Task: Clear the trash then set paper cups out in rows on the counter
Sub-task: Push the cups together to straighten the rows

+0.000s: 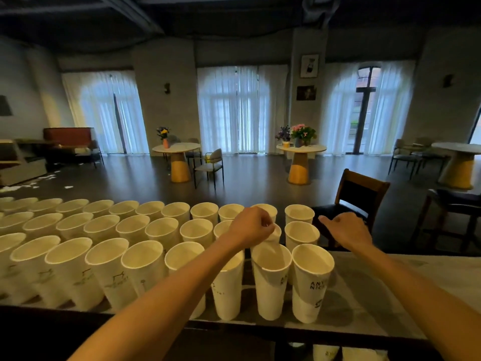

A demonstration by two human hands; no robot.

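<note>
Several white paper cups [141,272] stand upright in rows across the counter [377,295]. My left hand [251,226] reaches over the right end of the rows and pinches the rim of a cup [274,237] in the middle row, which it partly hides. My right hand [346,230] hovers past the rightmost column of cups [302,234], fingers loosely curled, holding nothing. The front right cups [311,280] carry dark printed lettering.
A dark wooden chair [360,196] stands just beyond the counter's far edge on the right. More cups [326,353] show below the counter's front edge. Bare pale counter surface lies to the right of the cups. Round tables with flowers [302,149] stand farther back.
</note>
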